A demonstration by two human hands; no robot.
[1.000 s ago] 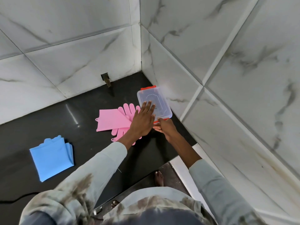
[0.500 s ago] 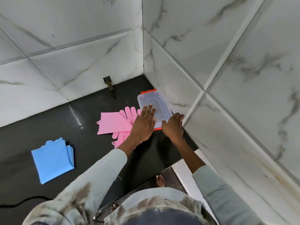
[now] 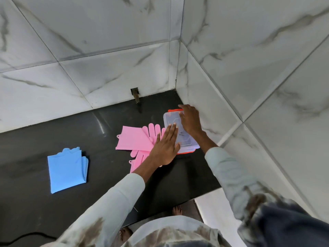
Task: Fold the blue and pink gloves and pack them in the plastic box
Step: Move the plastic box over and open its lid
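1. Plastic box [image 3: 179,132]: clear, lid on, orange clips at its far and near ends; sits on the black countertop [image 3: 53,131] in the corner, its right side close to the marble-tiled wall [image 3: 204,97].
2. Left hand [image 3: 165,147]: fingers straight and together, laid flat on the lid's left near part, palm reaching over the pink gloves (pressing, grasping nothing).
3. Right hand [image 3: 189,120]: lies on the lid's far right part, fingers spread toward the far orange clip; whether the fingertips hook the lid's edge cannot be told.
4. Pink gloves [image 3: 137,139]: two, overlapping, unfolded, just left of the box and touching its left edge; one cuff points left, fingers fan toward the box; the other runs toward the near edge, partly under the left forearm.
5. Blue gloves [image 3: 66,170]: folded into a rough square, well apart to the left, with bare counter on all sides.
6. Open counter lies between the blue and pink gloves.
7. Black cable [image 3: 21,237]: at the near left corner.
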